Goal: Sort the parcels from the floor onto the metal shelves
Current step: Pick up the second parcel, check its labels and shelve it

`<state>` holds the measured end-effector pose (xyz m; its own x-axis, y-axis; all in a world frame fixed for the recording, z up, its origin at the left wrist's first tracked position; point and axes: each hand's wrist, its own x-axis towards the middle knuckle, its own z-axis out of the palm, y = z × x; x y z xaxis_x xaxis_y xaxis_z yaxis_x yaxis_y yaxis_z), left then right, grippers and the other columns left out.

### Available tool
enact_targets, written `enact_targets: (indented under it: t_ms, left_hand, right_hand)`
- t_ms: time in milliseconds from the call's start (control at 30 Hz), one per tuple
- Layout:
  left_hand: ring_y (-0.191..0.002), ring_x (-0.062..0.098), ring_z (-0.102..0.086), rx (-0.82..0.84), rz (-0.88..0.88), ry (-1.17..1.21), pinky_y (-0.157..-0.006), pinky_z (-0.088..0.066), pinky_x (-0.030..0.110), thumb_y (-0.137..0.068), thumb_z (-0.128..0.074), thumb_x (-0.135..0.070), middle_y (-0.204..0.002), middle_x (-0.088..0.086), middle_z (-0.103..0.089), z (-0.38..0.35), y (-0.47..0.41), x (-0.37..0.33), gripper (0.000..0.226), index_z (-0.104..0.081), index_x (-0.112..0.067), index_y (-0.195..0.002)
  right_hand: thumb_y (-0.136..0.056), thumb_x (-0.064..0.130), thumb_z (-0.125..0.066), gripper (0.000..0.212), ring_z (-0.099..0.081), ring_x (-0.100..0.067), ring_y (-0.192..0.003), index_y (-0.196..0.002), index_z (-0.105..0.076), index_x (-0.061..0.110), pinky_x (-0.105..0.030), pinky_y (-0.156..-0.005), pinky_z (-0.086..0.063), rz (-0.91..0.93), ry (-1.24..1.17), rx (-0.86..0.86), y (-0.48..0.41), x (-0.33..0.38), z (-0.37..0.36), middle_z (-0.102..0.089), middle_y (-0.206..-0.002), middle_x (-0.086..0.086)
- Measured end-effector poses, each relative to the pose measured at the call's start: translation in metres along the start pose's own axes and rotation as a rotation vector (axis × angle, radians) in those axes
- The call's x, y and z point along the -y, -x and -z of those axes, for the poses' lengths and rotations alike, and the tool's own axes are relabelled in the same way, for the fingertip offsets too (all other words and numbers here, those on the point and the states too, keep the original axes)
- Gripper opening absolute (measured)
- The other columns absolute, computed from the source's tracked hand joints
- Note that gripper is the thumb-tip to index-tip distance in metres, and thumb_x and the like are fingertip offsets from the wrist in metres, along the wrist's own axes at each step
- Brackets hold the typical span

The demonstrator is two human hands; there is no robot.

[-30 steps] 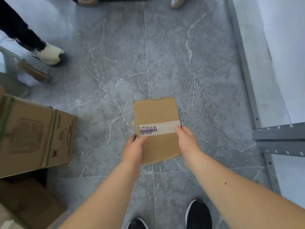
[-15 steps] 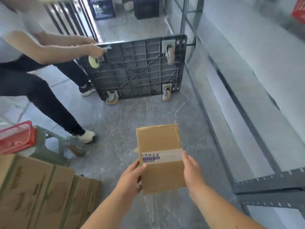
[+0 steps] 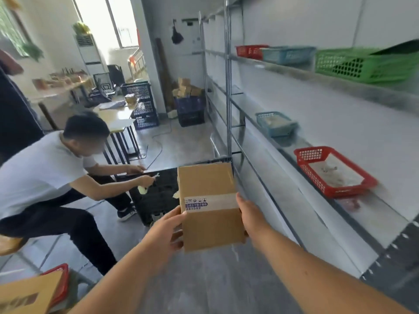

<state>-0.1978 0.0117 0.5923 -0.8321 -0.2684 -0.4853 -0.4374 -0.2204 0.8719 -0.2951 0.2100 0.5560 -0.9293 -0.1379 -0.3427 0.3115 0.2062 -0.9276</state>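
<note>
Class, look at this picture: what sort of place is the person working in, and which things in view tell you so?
Probably a small stockroom or packing room: long grey metal shelves holding a red plastic mesh basket, stacked dark blue plastic crates, and a taped brown cardboard parcel gripped between left hand and right hand.

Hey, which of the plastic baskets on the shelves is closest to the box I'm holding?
The red basket on the lower shelf, just right of the cardboard box. The small blue one sits farther along that shelf; the red, blue and green ones are a shelf higher.
</note>
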Motion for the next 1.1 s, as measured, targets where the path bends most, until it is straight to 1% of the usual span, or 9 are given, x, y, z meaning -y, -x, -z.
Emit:
enact_targets:
  t_ms: [67,167,233,333,500,600,700,833,1100]
  left_hand:
    - [-0.103,0.028,-0.070,0.016,-0.064,0.005,-0.088,-0.058,0.043,-0.109,-0.058,-0.020,-0.117,0.003,-0.078,-0.002,0.018,-0.034,0.028,-0.072,-0.036,-0.127]
    - [-0.103,0.029,-0.072,-0.016,-0.132,-0.005,-0.095,-0.056,0.046,-0.107,-0.061,-0.016,-0.103,0.000,-0.083,-0.004,0.049,-0.082,0.027,-0.074,-0.038,-0.117]
    - [-0.110,0.032,-0.072,-0.028,-0.181,0.000,-0.103,-0.056,0.049,-0.105,-0.065,-0.017,-0.113,0.004,-0.080,-0.003,0.071,-0.114,0.024,-0.073,-0.032,-0.122]
    - [-0.118,0.036,-0.071,-0.015,-0.257,0.002,-0.109,-0.054,0.056,-0.103,-0.070,-0.020,-0.133,0.008,-0.072,0.001,0.103,-0.154,0.037,-0.064,-0.020,-0.139]
    - [-0.117,0.036,-0.068,-0.006,-0.379,-0.037,-0.110,-0.053,0.053,-0.102,-0.069,-0.037,-0.137,0.009,-0.069,0.008,0.161,-0.213,0.041,-0.062,-0.017,-0.138]
    - [-0.116,0.033,-0.068,-0.018,-0.455,-0.116,-0.112,-0.050,0.054,-0.103,-0.068,-0.037,-0.137,0.007,-0.070,0.010,0.200,-0.240,0.038,-0.063,-0.018,-0.135]
    - [-0.113,0.038,-0.071,-0.029,-0.533,-0.176,-0.113,-0.050,0.051,-0.100,-0.069,-0.045,-0.141,0.019,-0.069,0.013,0.234,-0.267,0.048,-0.067,-0.013,-0.136]
    - [-0.099,0.038,-0.071,0.001,-0.614,-0.199,-0.102,-0.057,0.052,-0.103,-0.062,-0.049,-0.136,0.017,-0.070,0.010,0.280,-0.301,0.049,-0.070,-0.011,-0.133]
    - [-0.100,0.041,-0.071,-0.163,-0.760,-0.178,-0.093,-0.058,0.050,-0.100,-0.033,-0.078,-0.128,0.017,-0.071,0.006,0.329,-0.344,0.071,-0.065,-0.016,-0.112]
  right_hand:
    - [-0.092,0.076,-0.040,0.082,-0.067,-0.044,-0.112,-0.124,-0.067,0.006,-0.061,-0.103,-0.053,0.053,0.005,-0.005,0.016,0.042,0.007,-0.070,-0.122,-0.026]
    - [-0.093,0.074,-0.040,0.072,-0.066,-0.035,-0.115,-0.125,-0.071,0.017,-0.057,-0.106,-0.051,0.114,-0.002,-0.030,0.042,0.098,0.015,-0.071,-0.125,-0.014]
    - [-0.084,0.080,-0.041,0.080,-0.064,-0.028,-0.119,-0.133,-0.068,0.022,-0.051,-0.105,-0.052,0.129,-0.053,-0.032,0.058,0.132,0.019,-0.069,-0.131,-0.007]
    - [-0.104,0.060,-0.042,0.058,-0.066,-0.022,-0.099,-0.127,-0.068,0.014,-0.035,-0.083,-0.053,0.188,-0.129,0.009,0.084,0.179,0.028,-0.070,-0.120,-0.017]
    - [-0.097,0.068,-0.038,0.067,-0.070,-0.034,-0.114,-0.130,-0.068,0.019,-0.058,-0.106,-0.053,0.233,-0.235,-0.004,0.127,0.239,0.036,-0.075,-0.125,-0.010]
    - [-0.104,0.062,-0.038,0.057,-0.073,-0.030,-0.096,-0.105,-0.072,0.016,-0.051,-0.092,-0.061,0.289,-0.242,-0.004,0.150,0.275,0.043,-0.079,-0.113,-0.009]
    - [-0.104,0.062,-0.040,0.053,-0.070,-0.028,-0.088,-0.102,-0.069,0.017,-0.038,-0.073,-0.056,0.339,-0.192,0.025,0.177,0.310,0.055,-0.077,-0.108,-0.008]
    - [-0.098,0.064,-0.055,0.044,-0.069,-0.030,-0.099,-0.115,-0.071,0.026,-0.046,-0.092,-0.055,0.378,-0.175,0.135,0.215,0.355,0.068,-0.072,-0.110,-0.007]
    - [-0.100,0.075,-0.032,0.068,-0.070,-0.037,-0.117,-0.121,-0.070,0.023,-0.055,-0.098,-0.057,0.478,-0.232,0.206,0.257,0.406,0.091,-0.073,-0.127,-0.011]
